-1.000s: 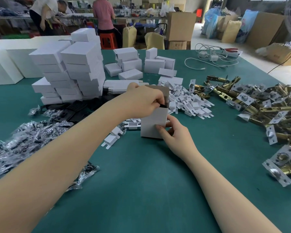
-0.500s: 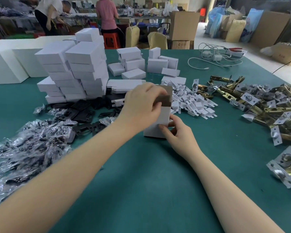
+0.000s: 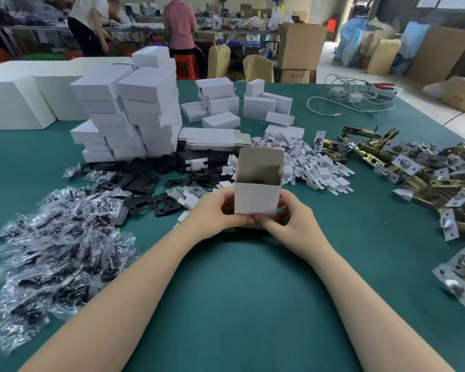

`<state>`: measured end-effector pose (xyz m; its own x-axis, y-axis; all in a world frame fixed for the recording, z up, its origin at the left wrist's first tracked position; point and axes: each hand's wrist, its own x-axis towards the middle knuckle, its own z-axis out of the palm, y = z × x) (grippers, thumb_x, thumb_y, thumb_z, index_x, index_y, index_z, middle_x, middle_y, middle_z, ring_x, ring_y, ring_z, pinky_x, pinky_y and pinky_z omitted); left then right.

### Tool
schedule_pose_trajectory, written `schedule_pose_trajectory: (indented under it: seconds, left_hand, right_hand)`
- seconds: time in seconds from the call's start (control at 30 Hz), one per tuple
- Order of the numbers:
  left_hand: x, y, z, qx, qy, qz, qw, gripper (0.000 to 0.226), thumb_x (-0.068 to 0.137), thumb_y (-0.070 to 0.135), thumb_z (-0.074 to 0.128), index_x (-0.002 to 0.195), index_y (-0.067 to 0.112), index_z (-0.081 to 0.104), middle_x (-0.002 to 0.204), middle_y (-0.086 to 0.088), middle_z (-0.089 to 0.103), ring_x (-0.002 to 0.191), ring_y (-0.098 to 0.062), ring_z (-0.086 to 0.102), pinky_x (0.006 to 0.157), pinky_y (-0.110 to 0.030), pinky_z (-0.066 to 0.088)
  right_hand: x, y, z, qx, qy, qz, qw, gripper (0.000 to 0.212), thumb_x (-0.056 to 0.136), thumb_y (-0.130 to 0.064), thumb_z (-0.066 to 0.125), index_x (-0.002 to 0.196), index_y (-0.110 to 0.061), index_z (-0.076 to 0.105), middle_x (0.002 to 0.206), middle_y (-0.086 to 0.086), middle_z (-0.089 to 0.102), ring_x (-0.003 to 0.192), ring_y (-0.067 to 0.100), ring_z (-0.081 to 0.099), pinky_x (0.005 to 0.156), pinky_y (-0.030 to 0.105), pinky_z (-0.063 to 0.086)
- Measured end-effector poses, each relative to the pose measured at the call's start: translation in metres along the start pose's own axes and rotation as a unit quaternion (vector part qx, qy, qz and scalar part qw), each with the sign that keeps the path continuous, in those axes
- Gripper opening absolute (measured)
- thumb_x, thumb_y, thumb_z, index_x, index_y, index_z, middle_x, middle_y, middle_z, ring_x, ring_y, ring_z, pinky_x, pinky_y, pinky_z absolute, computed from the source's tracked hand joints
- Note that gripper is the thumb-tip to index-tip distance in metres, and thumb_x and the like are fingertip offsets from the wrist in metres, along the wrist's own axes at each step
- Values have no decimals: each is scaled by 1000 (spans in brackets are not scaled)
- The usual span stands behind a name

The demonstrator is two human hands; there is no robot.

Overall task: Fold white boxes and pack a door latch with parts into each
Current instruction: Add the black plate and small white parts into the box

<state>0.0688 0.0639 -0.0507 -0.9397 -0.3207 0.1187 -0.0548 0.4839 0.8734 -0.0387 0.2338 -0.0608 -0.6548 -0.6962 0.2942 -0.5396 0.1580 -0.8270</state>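
Note:
A small white box (image 3: pixel 255 197) stands upright on the green table (image 3: pixel 239 291), its top flap raised and its mouth open. My left hand (image 3: pixel 215 210) grips its lower left side and my right hand (image 3: pixel 287 218) grips its lower right side, thumbs meeting at the bottom front edge. Brass door latches (image 3: pixel 424 178) lie heaped at the right. Black plates (image 3: pixel 151 183) and clear bags of parts (image 3: pixel 54 242) lie at the left. White card inserts (image 3: pixel 306 162) are piled behind the box.
Stacks of folded white boxes (image 3: pixel 134 111) rise at the back left, with flat unfolded boxes (image 3: pixel 212 140) beside them. White cables (image 3: pixel 355 100) lie at the far right. Large white blocks (image 3: pixel 16 103) stand at the far left. Two people work at a bench behind.
My left hand came off the top of the box and moved down to its lower left side. The box now stands upright, nearer to me, with its flap up.

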Motion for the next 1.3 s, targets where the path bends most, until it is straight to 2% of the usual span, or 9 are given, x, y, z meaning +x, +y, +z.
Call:
schedule_pose_trajectory:
  seconds: [0.17,0.33,0.43,0.53,0.67,0.73,0.83,1.03,1.3]
  left_hand:
    - [2,-1,-6,107,25,20,994,55,69,38,83,106,64,53,97,43,62,95,15,60,80,-7,44]
    - [-1,19,-17,186,-31,11,982,53,76,32,82,122,40,56,114,20,65,102,-2,61,93,-30,50]
    - [-9,48,-52,131,-141,-77,978,50,76,39,80,119,50,55,120,21,64,103,1,65,89,-19,52]
    - [-18,63,-98,143,-78,-103,981,36,82,39,76,113,50,59,101,29,70,92,10,65,81,-10,51]
    - [-22,45,-147,410,36,-221,884,38,88,25,70,125,25,63,117,4,67,99,-16,61,96,-30,45]
    - [-25,28,-162,467,19,-322,823,58,85,25,74,138,14,52,137,-13,55,117,-29,55,103,-36,43]
    - [-32,17,-167,505,-81,-424,747,90,78,41,80,148,9,34,150,-12,41,133,-30,45,106,-37,41]
    - [-35,17,-175,518,-36,-408,751,52,76,16,80,125,5,63,119,-13,65,102,-30,64,86,-35,54]
    - [-39,33,-176,472,68,-385,790,40,83,21,78,121,13,68,121,-9,66,108,-29,63,96,-36,47]
  right_hand:
    - [1,1,-1,-16,-2,7,1000,42,77,-44,77,100,-62,46,93,-26,61,76,4,59,65,12,45]
    - [2,4,-1,-30,-1,1,1000,43,80,-38,76,98,-62,46,88,-19,63,76,4,59,64,11,44]
    - [3,5,-1,-33,-2,3,999,42,80,-37,75,97,-63,46,88,-22,62,75,3,59,64,12,43]
    - [2,6,0,-32,-3,6,999,46,80,-38,74,97,-68,44,91,-23,61,75,4,60,66,15,45]
    - [2,5,0,-32,-3,9,999,44,79,-42,73,97,-69,43,93,-22,61,76,5,59,67,18,46]
    - [2,6,0,-29,-3,13,999,40,77,-46,72,97,-67,45,93,-21,61,75,6,60,68,21,48]
    - [2,6,1,-28,-3,18,999,38,77,-47,72,97,-65,46,94,-24,61,75,6,60,69,22,49]
    - [2,8,1,-25,0,28,999,35,78,-43,74,100,-57,51,92,-22,62,74,6,60,69,22,48]
    - [0,5,0,-25,-3,31,999,34,81,-40,75,101,-54,51,92,-24,61,71,6,58,63,12,44]
